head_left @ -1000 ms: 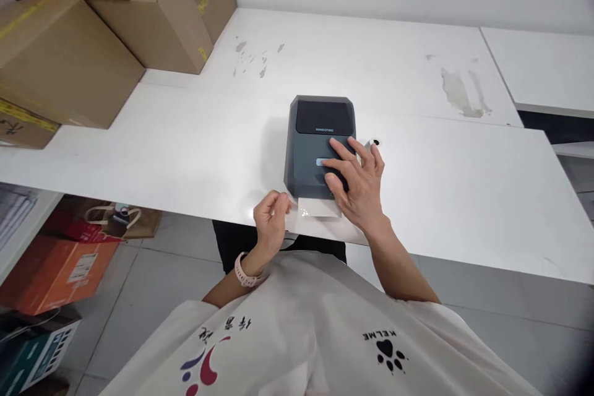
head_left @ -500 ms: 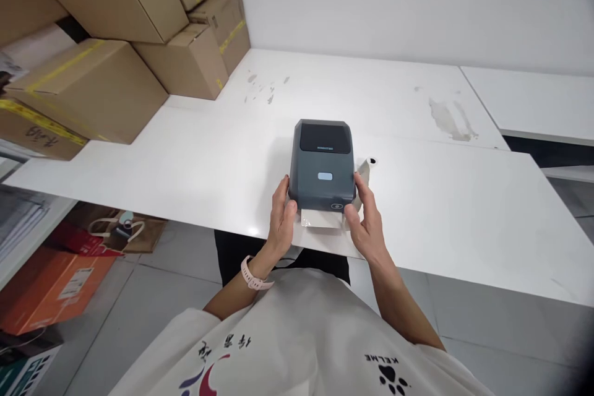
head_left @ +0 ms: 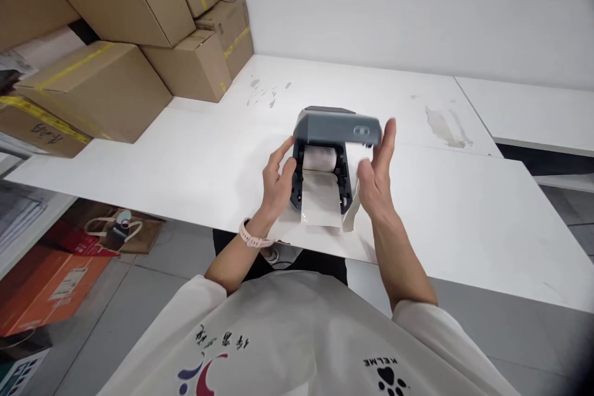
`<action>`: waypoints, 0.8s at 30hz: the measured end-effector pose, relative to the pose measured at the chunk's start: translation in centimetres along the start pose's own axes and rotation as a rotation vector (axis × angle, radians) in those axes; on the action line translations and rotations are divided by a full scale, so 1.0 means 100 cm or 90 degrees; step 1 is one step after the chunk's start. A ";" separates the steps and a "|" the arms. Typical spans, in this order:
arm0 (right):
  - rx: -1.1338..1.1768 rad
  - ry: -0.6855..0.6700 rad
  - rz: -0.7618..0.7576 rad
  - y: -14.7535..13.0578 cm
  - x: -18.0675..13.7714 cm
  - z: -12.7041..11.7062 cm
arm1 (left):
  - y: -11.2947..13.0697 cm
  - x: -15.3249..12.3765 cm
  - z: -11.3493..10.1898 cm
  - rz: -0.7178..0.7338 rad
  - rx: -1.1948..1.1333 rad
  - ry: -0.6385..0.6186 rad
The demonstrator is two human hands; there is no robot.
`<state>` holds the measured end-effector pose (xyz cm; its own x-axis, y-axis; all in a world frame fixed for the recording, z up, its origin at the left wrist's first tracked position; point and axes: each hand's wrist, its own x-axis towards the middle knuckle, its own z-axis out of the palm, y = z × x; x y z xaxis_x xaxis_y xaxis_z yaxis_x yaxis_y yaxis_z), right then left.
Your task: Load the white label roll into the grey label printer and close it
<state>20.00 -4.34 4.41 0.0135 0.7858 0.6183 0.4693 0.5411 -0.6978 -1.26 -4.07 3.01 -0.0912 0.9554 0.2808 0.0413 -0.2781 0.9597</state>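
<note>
A dark grey label printer [head_left: 320, 198] stands near the front edge of the white table [head_left: 176, 161], with its lid [head_left: 338, 126] swung up. Inside lies a white paper roll [head_left: 319, 159], and its strip [head_left: 321, 199] runs out the front. My left hand [head_left: 277, 184] grips the printer's left side, thumb and fingers curled against it. My right hand [head_left: 377, 172] is at the right side, its fingers stretched up against the raised lid's right end. A loose strip of paper [head_left: 352, 210] hangs by the printer's right side.
Several cardboard boxes [head_left: 106, 86] with yellow tape are stacked at the table's back left. A second white table [head_left: 529, 114] adjoins at the right. Below the table on the left lie an orange box [head_left: 51, 288] and a paper bag [head_left: 116, 229] on the tiled floor.
The printer's lid, shut a moment ago, has been lifted. My right hand went from the top button to the right side and up with the lid; my left hand took hold of the left side.
</note>
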 end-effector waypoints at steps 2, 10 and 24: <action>-0.045 0.016 -0.050 0.009 0.041 0.005 | -0.008 0.024 0.002 -0.058 0.055 -0.032; -0.074 -0.031 -0.046 0.072 0.167 0.008 | -0.048 0.055 0.014 -0.187 0.074 -0.109; -0.300 -0.530 -0.011 0.027 0.089 0.040 | -0.061 0.056 0.018 -0.169 0.090 -0.067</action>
<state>17.90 5.28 6.58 -0.5435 0.8382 0.0449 0.7733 0.5208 -0.3616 -0.25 3.14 -1.34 -0.0136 0.9998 0.0109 0.1686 -0.0085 0.9856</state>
